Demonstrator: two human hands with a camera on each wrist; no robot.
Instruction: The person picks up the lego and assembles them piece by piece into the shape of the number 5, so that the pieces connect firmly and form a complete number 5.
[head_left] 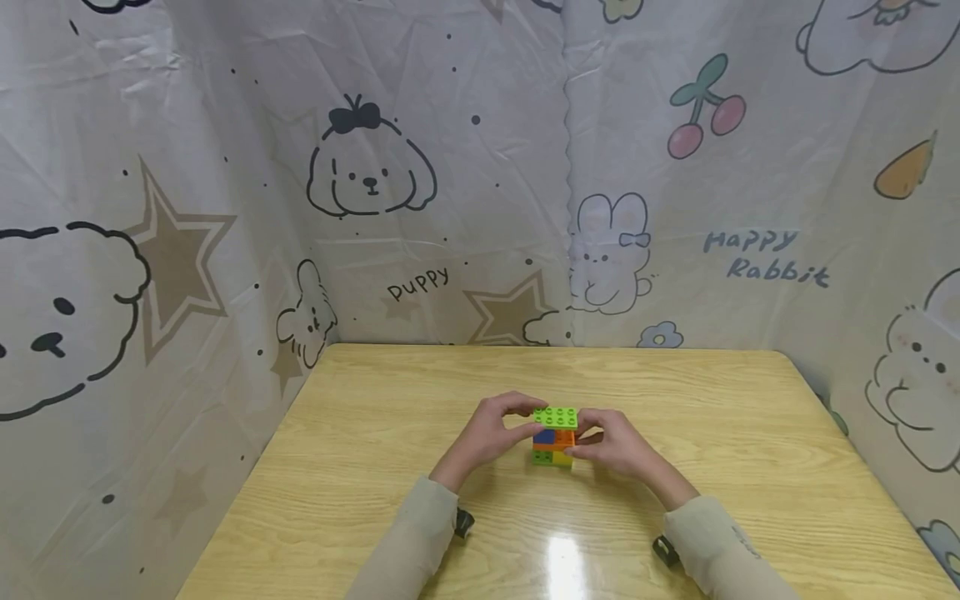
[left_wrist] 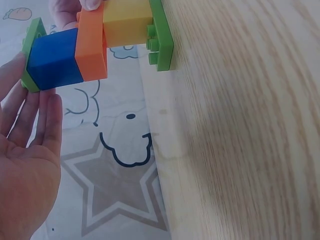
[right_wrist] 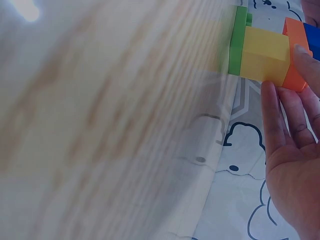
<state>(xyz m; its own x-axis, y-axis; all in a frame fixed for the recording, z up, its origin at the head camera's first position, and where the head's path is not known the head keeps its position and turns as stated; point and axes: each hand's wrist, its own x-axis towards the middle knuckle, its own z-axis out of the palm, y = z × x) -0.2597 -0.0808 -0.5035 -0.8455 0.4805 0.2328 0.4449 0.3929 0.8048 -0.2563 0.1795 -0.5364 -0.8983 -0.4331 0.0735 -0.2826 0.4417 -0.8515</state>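
Observation:
A small stack of toy building bricks stands on the table between the hands. At its bottom is a green plate [left_wrist: 161, 37] with a yellow brick [right_wrist: 265, 52] on one side of it. Above the yellow brick lies an orange brick [left_wrist: 91, 45], then a blue brick [left_wrist: 55, 59], and a light green studded plate [head_left: 556, 417] tops the stack. My left hand [head_left: 489, 433] pinches the top green plate between thumb and fingers. From the other side, my right hand [head_left: 613, 447] grips the orange brick, its thumb on the near face and fingers behind.
The wooden table [head_left: 360, 483] spreads around the stack, with a bright reflection near its front. A printed cloth [head_left: 495, 183] hangs behind and at both sides of the table. Black straps [head_left: 464, 523] show at the cuffs.

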